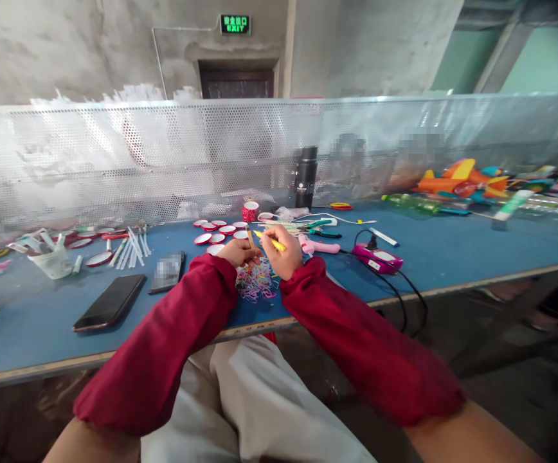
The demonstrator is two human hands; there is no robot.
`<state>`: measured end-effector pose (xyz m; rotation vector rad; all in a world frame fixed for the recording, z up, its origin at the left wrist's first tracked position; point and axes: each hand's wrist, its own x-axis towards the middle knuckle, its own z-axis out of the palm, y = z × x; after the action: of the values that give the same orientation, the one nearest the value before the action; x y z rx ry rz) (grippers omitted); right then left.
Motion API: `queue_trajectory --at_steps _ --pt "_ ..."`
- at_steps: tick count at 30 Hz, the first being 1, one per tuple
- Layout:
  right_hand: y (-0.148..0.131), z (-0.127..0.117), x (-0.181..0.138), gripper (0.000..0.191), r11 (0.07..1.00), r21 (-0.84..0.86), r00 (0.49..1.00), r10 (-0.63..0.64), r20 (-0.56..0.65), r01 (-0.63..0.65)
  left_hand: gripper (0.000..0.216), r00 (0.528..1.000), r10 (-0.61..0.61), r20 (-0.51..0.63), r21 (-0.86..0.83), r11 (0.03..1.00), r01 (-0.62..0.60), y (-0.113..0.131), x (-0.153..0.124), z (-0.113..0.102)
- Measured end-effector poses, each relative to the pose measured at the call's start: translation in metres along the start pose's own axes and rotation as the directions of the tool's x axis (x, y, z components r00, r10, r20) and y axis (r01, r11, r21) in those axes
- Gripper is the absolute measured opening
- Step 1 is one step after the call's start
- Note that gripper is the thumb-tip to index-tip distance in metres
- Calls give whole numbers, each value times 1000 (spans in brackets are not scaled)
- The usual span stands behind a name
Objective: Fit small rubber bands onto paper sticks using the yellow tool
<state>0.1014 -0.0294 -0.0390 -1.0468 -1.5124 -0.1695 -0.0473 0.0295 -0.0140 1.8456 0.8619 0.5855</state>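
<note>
My left hand [239, 253] is closed around a thin tan stick [249, 235] that points up. In my right hand [283, 253], just beside it, is a yellow marker [275, 242], its tip turned toward the stick. Whether the tip touches the stick I cannot tell. Below both hands lies a loose pile of colorful rubber bands [256, 283]. Several round red-rimmed white discs [202, 238] are spread behind my left hand, near a red and white roll [250, 211]. A pink glue gun [320, 246] rests to the right of my right hand.
Two phones, a black one [110, 303] and another [166, 272], lie on the blue table [308, 302]. Farther left stands a white cup [51, 262]. A black bottle [306, 178], a purple power strip [378, 258] with cables and an orange toy plane [457, 184] are on the right.
</note>
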Motion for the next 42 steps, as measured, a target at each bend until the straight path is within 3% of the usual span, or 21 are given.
queue_trajectory --at_steps 6,10,15,20,25,30,35,42 --pt "-2 0 0 13 999 -30 999 -26 41 27 27 1000 14 13 3 1000 -14 -1 0 0" --pt "-1 0 0 13 999 -31 1000 -13 1 13 26 1000 8 3 -3 1000 -8 -2 1 0" --pt "0 1 0 13 999 -22 998 -29 56 30 25 1000 21 18 8 1000 -21 -3 3 0" --pt "0 0 1 13 1000 -23 1000 -2 9 2 26 1000 3 10 3 1000 -3 -5 4 0" --pt "-2 0 0 13 999 -19 998 -26 65 27 25 1000 12 12 9 1000 -12 -1 1 0" --pt "-2 0 0 13 1000 -22 1000 -4 23 4 25 1000 -1 5 24 1000 1 2 -1 0" --pt "-2 0 0 13 999 -17 997 -27 71 29 24 1000 7 13 20 1000 -7 3 -2 1" --pt "-3 0 0 13 1000 -7 1000 -5 28 5 27 1000 4 11 -20 1000 -3 -2 2 1"
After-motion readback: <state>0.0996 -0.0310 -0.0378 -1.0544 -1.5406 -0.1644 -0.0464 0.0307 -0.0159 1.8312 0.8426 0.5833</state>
